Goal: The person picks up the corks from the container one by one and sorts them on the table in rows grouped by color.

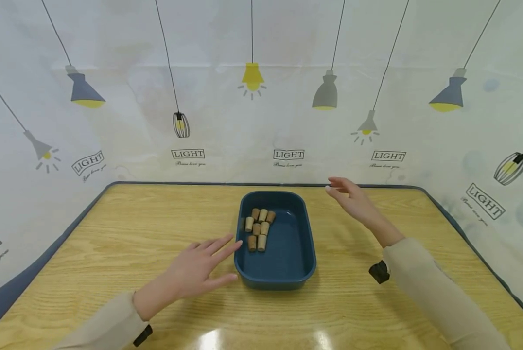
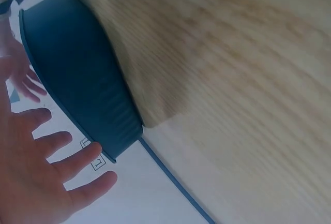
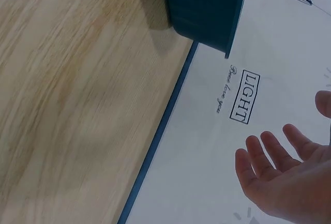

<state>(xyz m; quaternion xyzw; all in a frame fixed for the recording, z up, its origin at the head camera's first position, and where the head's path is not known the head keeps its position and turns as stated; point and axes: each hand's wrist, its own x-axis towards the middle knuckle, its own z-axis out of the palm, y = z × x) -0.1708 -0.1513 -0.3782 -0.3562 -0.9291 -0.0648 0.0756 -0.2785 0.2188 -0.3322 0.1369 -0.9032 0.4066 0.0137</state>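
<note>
A dark blue rectangular tray (image 1: 283, 262) with rounded corners stands on the wooden table. Several cork stoppers (image 1: 262, 242), light and darker brown, lie grouped in its left half. My left hand (image 1: 193, 270) is at the tray's left side, fingers spread, the fingertips right by the rim in the head view; it holds nothing. Off to the right of the tray's far end is my right hand (image 1: 352, 201), raised, with relaxed fingers and nothing in them. In the left wrist view, the tray's outer wall (image 2: 77, 63) stands beyond the left fingers (image 2: 85, 162).
The light wooden table (image 1: 156, 214) reaches back to a white cloth backdrop (image 1: 226, 107) printed with hanging lamps and the word LIGHT. A dark blue edge line (image 3: 170, 100) runs where table and backdrop meet. Black straps (image 1: 378, 272) sit at both sleeves.
</note>
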